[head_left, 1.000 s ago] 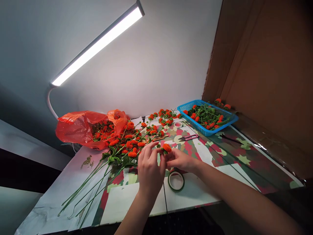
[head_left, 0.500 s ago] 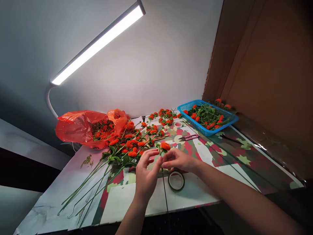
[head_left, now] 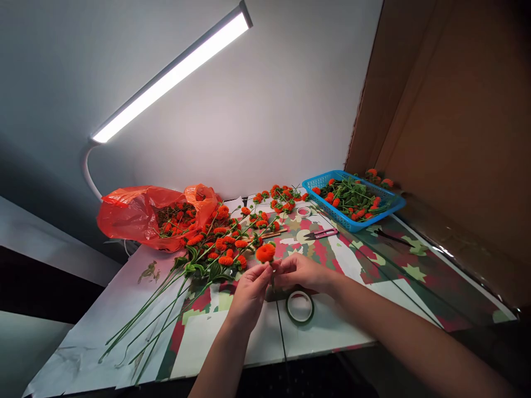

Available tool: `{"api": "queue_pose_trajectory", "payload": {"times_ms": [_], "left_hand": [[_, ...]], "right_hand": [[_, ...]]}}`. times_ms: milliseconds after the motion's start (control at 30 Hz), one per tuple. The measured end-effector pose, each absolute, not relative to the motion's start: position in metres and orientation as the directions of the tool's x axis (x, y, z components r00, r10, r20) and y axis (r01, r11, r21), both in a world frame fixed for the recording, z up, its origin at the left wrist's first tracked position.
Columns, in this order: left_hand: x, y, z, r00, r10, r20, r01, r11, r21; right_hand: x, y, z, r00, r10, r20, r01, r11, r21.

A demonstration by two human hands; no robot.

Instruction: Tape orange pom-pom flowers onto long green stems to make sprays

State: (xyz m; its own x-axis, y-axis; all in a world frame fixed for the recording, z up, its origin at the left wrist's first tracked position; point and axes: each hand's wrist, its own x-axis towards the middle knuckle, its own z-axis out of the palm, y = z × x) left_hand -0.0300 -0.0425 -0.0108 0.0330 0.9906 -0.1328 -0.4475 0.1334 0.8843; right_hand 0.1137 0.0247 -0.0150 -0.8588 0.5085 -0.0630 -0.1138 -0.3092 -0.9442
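Note:
Both hands meet over the middle of the table. My left hand (head_left: pixel 250 292) pinches the thin green stem just below an orange pompom flower (head_left: pixel 265 252), which stands upright above the fingers. My right hand (head_left: pixel 299 272) is closed on the same stem from the right side. A roll of green tape (head_left: pixel 299 307) lies flat on the table just under my right wrist. To the left lies a bundle of long-stemmed orange flowers (head_left: pixel 215 249), their stems running toward the table's near left corner.
A red plastic bag (head_left: pixel 136 215) with more flowers sits at the back left. A blue basket (head_left: pixel 394 205) of flower heads stands at the back right. Pink snips (head_left: pixel 319 234) and a small tape roll (head_left: pixel 303 211) lie between. A lamp bar (head_left: pixel 174 72) hangs overhead; brown board walls the right.
The flower has been raised and turned upright and a little left. My left fingers have closed from spread to a pinch on the stem. The camera has shifted slightly.

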Motion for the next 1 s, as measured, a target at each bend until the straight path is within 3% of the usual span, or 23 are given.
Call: {"api": "queue_pose_trajectory", "payload": {"times_ms": [300,533,700,800,867,933,1000], "left_hand": [[-0.028,-0.039,-0.019,0.01,0.989,-0.148,-0.584,0.126,0.802],[-0.025,-0.039,-0.016,0.003,0.989,-0.15,-0.566,0.125,0.815],[-0.022,-0.038,-0.015,-0.078,0.982,-0.172,-0.5,0.111,0.859],[-0.027,-0.037,-0.016,-0.213,0.966,-0.144,-0.401,0.048,0.915],[-0.035,-0.033,-0.013,-0.351,0.935,-0.051,-0.269,-0.049,0.962],[-0.044,-0.023,-0.005,-0.438,0.887,0.15,0.01,-0.162,0.987],[-0.052,-0.002,0.009,-0.344,0.841,0.418,0.407,-0.267,0.873]], "right_hand": [[0.109,0.027,-0.024,-0.836,0.546,-0.057,-0.135,-0.304,-0.943],[0.108,0.023,-0.017,-0.817,0.572,-0.072,-0.167,-0.355,-0.92],[0.109,0.025,-0.02,-0.806,0.59,-0.046,-0.172,-0.309,-0.936],[0.111,0.026,-0.019,-0.806,0.591,-0.037,-0.146,-0.258,-0.955],[0.112,0.026,-0.017,-0.813,0.582,-0.036,-0.134,-0.246,-0.96],[0.114,0.025,-0.014,-0.826,0.563,-0.026,-0.139,-0.249,-0.958],[0.115,0.025,-0.013,-0.842,0.539,-0.007,-0.158,-0.259,-0.953]]}}
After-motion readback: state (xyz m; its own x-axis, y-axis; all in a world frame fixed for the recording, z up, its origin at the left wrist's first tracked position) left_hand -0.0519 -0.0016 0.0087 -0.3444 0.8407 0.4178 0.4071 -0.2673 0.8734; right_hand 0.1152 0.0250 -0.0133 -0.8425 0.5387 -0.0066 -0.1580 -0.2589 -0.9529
